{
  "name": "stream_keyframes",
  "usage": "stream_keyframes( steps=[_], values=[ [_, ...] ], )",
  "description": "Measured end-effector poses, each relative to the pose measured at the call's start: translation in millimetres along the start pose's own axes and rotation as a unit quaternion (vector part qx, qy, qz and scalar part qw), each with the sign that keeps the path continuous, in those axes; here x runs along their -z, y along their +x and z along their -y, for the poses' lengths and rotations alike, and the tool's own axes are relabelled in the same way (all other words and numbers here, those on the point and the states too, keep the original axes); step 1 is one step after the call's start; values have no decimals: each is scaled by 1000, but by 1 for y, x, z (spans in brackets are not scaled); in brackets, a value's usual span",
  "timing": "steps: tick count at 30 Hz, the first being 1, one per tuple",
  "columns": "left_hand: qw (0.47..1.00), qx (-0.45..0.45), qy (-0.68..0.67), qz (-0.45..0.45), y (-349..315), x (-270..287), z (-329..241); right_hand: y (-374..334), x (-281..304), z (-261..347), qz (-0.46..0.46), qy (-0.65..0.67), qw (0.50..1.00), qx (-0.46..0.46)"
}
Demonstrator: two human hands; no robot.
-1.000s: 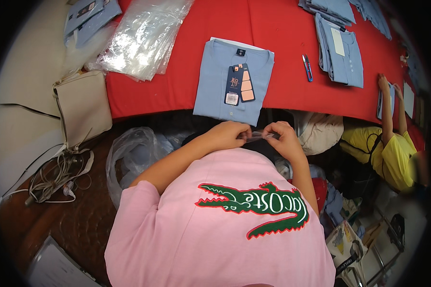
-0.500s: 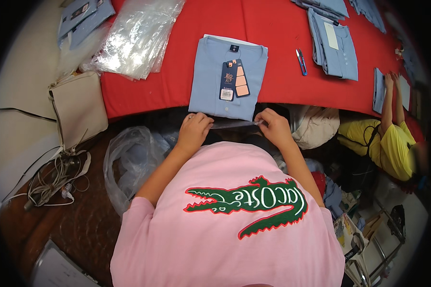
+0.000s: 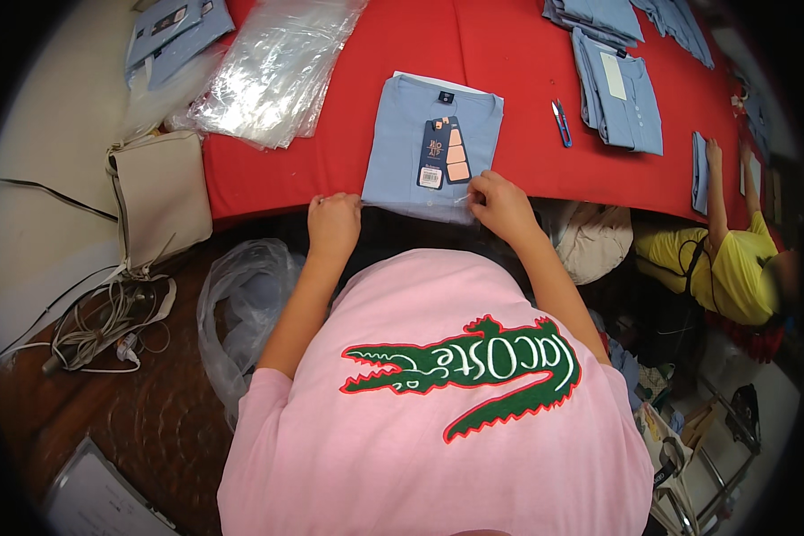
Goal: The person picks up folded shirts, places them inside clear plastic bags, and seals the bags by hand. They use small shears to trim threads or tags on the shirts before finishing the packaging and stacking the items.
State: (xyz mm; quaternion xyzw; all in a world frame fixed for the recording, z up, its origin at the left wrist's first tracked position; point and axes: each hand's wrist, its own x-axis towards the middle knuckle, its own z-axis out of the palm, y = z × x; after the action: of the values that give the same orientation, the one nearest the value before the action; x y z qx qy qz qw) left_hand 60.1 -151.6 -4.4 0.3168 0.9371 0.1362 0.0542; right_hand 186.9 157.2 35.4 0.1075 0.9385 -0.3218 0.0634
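A folded light blue garment [image 3: 395,134] lies at the table's near edge, its neckline pointing away from me. Dark and peach hang tags [image 3: 431,154] rest on its front, and white backing shows behind the collar. Clear plastic bag film [image 3: 415,211] covers the garment's lower end. My left hand [image 3: 334,225] is closed in a pinch on the film at the lower left corner. On the other side, my right hand [image 3: 502,205] pinches the film by the garment's lower right edge. Some fingertips are hidden.
Clear plastic bags [image 3: 272,76] lie in a stack on the red table [image 3: 411,36]. Blue thread snips [image 3: 562,123] and folded blue garments [image 3: 621,98] are to the right. A person in yellow [image 3: 732,281] works at far right. A beige bag [image 3: 159,201] hangs left.
The film has come up over the garment's lower end. My right hand has moved farther up along the edge; my left hand has shifted left and slightly up.
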Motion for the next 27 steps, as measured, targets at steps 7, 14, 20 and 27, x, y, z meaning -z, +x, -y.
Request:
stream_keyframes(
  steps=[7, 14, 20, 27],
  values=[
    [999, -35, 4, -18, 59, 16, 6, 11, -4, -7, -45, 63, 995, -59],
    [835, 18, -541, 96, 71, 31, -6, -10, 8, -21, 58, 627, 768, -112],
    [521, 128, -822, 192, 63, -5, 1, -23, -5, -16, 37, 753, 641, -147],
    [463, 267, -819, 209, 64, 55, -91, -27, -1, -19, -11, 734, 648, -202]
  ],
)
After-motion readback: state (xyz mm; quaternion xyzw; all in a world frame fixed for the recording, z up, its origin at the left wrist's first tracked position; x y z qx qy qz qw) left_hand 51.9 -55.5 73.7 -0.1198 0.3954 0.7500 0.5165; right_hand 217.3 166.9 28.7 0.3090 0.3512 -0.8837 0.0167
